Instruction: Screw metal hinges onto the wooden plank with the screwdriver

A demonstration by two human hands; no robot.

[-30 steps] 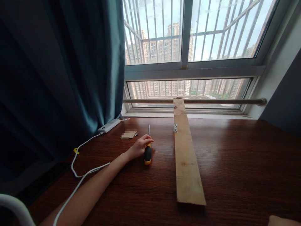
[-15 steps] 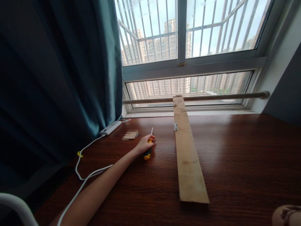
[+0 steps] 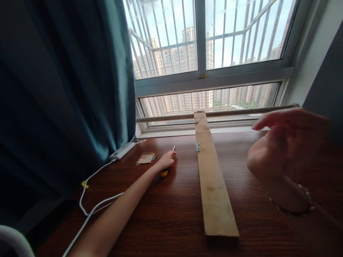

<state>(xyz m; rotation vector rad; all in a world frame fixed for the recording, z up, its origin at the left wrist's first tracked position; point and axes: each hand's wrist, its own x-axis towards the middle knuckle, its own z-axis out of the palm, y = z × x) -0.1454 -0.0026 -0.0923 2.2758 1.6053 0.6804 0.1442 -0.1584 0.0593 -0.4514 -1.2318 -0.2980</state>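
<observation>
My left hand (image 3: 166, 160) is closed around a screwdriver on the left of the wooden board. The screwdriver's yellow and black handle (image 3: 164, 173) pokes out below the palm, and its pale metal shaft (image 3: 174, 148) points away from me. To the right, my right hand (image 3: 281, 142) is raised in the air, blurred, with a bracelet (image 3: 292, 207) on the wrist. Its fingers are bent and apart, with nothing visible in them. A long wooden board (image 3: 214, 182) lies between the hands, its far end resting against the rail. A small metal hinge (image 3: 197, 146) sits at its left edge.
A patterned or blurred-out card (image 3: 145, 158) lies on the brown tabletop (image 3: 177, 214). Behind it, a white power bank (image 3: 122, 151) has a white cable (image 3: 91, 176) running toward me. A blue curtain (image 3: 107, 71) hangs at left; a rail (image 3: 166, 118) crosses before the window.
My right hand has risen into view from the lower right. My left hand still grips the screwdriver, its handle now more covered. The whole view has shifted slightly.
</observation>
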